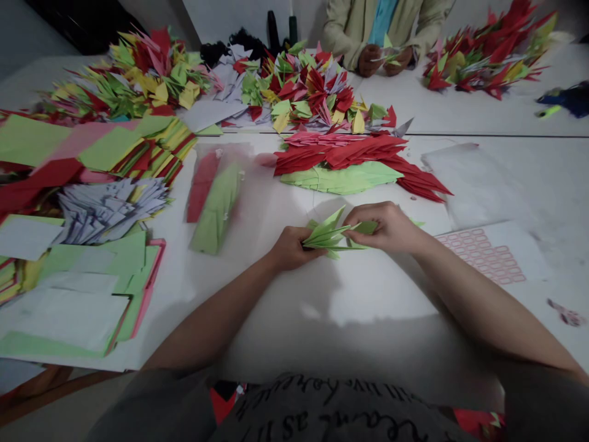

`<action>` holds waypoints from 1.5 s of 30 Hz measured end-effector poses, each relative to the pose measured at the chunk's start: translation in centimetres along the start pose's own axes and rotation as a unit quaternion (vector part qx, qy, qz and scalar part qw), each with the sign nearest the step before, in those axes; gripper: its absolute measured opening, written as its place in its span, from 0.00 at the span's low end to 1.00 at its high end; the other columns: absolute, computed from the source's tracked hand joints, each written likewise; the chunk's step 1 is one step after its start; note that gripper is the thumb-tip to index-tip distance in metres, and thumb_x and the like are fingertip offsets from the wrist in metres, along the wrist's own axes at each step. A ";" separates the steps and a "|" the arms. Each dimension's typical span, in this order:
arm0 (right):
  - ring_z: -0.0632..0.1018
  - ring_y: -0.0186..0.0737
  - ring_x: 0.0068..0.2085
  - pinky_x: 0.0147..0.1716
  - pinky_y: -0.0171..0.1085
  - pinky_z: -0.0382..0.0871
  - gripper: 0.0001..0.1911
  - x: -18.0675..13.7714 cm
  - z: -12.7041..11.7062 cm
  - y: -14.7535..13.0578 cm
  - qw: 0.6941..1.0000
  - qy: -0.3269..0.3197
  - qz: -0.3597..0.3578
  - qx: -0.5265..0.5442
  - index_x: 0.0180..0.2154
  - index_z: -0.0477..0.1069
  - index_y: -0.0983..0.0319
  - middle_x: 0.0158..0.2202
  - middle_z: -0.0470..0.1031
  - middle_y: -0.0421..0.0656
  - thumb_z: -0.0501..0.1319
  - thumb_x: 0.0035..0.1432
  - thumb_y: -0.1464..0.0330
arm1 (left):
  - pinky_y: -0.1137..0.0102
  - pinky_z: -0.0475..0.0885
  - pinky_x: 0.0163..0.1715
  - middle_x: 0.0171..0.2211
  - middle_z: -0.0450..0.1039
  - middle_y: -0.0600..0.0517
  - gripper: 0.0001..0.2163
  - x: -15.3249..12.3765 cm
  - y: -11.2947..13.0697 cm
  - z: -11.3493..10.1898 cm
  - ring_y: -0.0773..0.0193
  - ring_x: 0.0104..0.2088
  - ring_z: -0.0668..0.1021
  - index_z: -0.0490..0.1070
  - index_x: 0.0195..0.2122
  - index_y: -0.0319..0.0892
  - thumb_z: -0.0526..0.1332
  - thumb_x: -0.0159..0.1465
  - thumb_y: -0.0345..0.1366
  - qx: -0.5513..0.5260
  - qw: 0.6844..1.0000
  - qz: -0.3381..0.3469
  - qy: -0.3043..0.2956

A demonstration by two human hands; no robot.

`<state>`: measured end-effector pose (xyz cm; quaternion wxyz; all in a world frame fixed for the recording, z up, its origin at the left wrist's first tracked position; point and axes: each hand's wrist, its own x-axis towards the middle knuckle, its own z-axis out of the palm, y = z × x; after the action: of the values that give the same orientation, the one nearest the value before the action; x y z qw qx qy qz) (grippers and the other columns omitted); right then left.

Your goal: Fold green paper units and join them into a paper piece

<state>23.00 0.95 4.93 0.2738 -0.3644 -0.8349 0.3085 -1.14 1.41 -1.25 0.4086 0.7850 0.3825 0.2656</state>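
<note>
My left hand [293,248] is closed around the base of a fan of light-green folded papers [327,234], their pointed tips spreading to the right. My right hand [386,227] pinches a green folded paper [367,228] at the right side of this fan; whether that piece is apart from the fan I cannot tell. Just beyond both hands lie a row of green folded papers [343,178] and stacks of red folded papers [363,153]. Left of my left hand are clear plastic bags, one with green folded pieces [217,212] and one with red [202,184].
Coloured paper sheets [92,258] and grey-white folded papers [113,205] cover the left side. Heaped folded papers [308,86] line the far table. Another person's hands [385,59] hold paper there. To the right lie a plastic bag [473,181] and a red-outlined label sheet [488,255].
</note>
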 end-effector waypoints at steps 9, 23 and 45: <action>0.76 0.32 0.27 0.28 0.30 0.69 0.05 0.1 1.4 0.0 0.999 -0.008 0.022 -0.025 0.33 0.74 0.62 0.29 0.78 0.41 0.62 0.54 0.68 | 0.76 0.61 0.22 0.19 0.66 0.56 0.12 0.0 0.0 0.1 0.71 0.22 0.67 0.74 0.25 0.36 0.66 0.54 0.42 -0.002 1.000 0.017 0.002; 0.79 0.38 0.33 0.31 0.35 0.74 0.09 -1.3 -4.1 0.6 0.995 0.018 0.086 0.037 0.35 0.76 0.60 0.32 0.79 0.43 0.65 0.53 0.62 | 0.75 0.64 0.22 0.22 0.71 0.54 0.12 -0.1 -0.4 0.2 0.69 0.23 0.70 0.76 0.28 0.36 0.67 0.54 0.42 -0.029 0.998 0.014 0.052; 0.78 0.35 0.32 0.30 0.33 0.72 0.06 -0.6 4.2 2.1 0.994 0.026 -0.098 -0.033 0.37 0.74 0.62 0.35 0.78 0.45 0.59 0.60 0.69 | 0.71 0.66 0.31 0.24 0.72 0.51 0.11 0.0 -0.2 0.3 0.65 0.27 0.73 0.72 0.25 0.40 0.61 0.61 0.40 0.055 0.983 0.160 0.068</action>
<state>21.38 0.32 0.53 0.3122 -0.2980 -0.8689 0.2425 -0.99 1.36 -1.63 0.2901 0.8375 0.2929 0.3587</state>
